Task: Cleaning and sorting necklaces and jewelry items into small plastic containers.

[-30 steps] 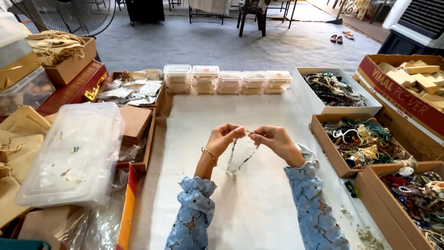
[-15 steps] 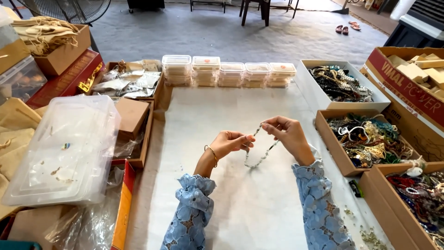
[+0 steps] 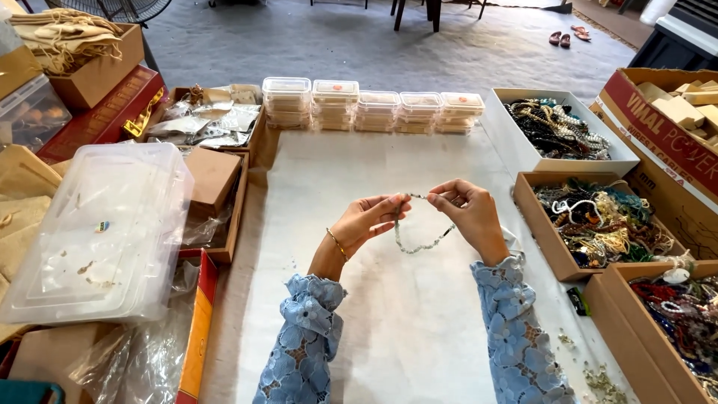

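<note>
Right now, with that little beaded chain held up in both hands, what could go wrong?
The beaded chain hangs between the left hand and the right hand, pinched only at its ends. If one pinch slips, it could drop onto the white sheet. If it falls sideways, it might land in the box of mixed jewellery and tangle there.

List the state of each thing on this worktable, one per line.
Beaded strand: hanging in a loop between both hands.
Left hand: pinching one end.
Right hand: pinching the other end.
Large clear tub: lid on.
Small clear boxes: closed, stacked in a row.
White box of jewellery: open, full.
Cardboard box of jewellery: open, full.
</note>
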